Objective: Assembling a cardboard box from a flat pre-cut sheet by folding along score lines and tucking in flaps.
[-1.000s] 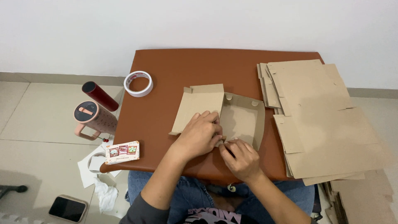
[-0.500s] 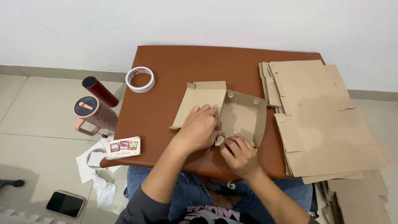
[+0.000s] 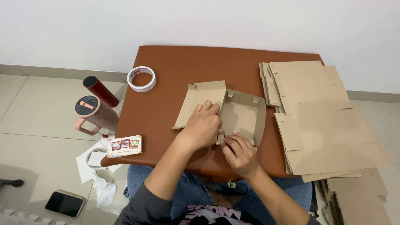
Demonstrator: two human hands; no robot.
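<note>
You are pressing your left hand [image 3: 203, 125] flat on the half-folded cardboard box [image 3: 233, 113] at table [image 3: 166, 75] centre; your right hand [image 3: 238, 151], at 5 o'clock, is pinching its near wall. Risk: the tab is slipping out, letting the wall spring open.

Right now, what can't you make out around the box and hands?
Head view:
- Near wall of the cardboard box: covered by left hand and right hand.
- Flat cardboard stack: sheet count unreadable, lower right cut by frame edge.
- Small printed carton: pictures too small.
</note>
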